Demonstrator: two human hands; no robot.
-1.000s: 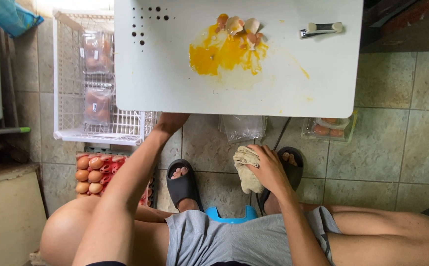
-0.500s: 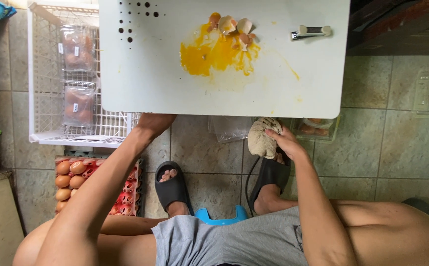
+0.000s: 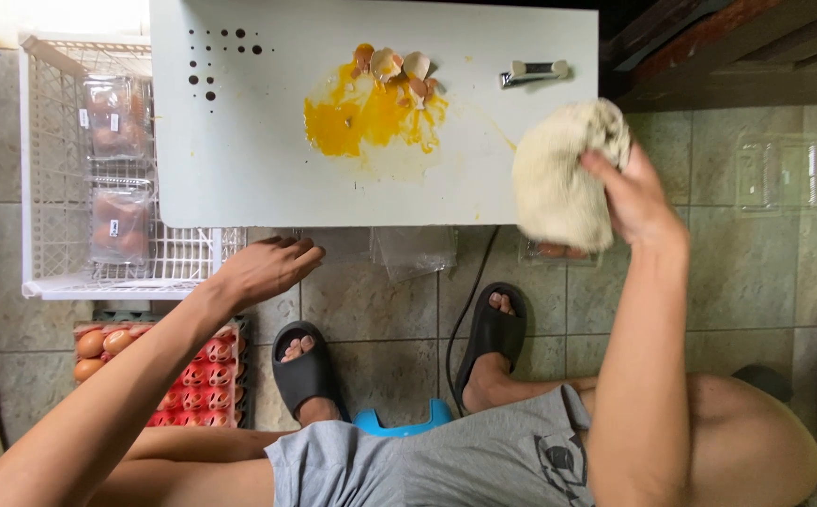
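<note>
Over a tiled kitchen floor, seen from above, we sit on a low blue stool (image 3: 399, 422) at a small white table (image 3: 239, 169) with an egg mess on it. At far left a white wire crate (image 3: 42, 235) holds two clear packs of eggs (image 3: 115, 169), and below it a red tray of brown eggs (image 3: 174, 376) sits on the floor. Our left hand (image 3: 263, 268) hovers just under the table's near edge, fingers loosely curled and holding nothing, close to the crate's corner. On the tabletop a yellow yolk spill (image 3: 366, 117) spreads across the middle, with broken eggshells (image 3: 399, 70) at its far side and a small metal tool (image 3: 535, 70) lying to the right of them. Our right hand (image 3: 638, 197) is closed around a bunched cream cloth (image 3: 558, 178), fingers wrapped over its right side, holding it in the air over the table's right near corner, apart from the spill.

By our reading, the cleaning has not begun: the yolk is unsmeared, the shells lie where they broke, and the cloth looks clean. Bare tabletop lies between cloth and spill, so the path left is open; the metal tool sits beyond it. A dark cord (image 3: 469, 310) runs down between our feet, and an empty clear plastic container (image 3: 774, 174) lies on the tiles to the right.
</note>
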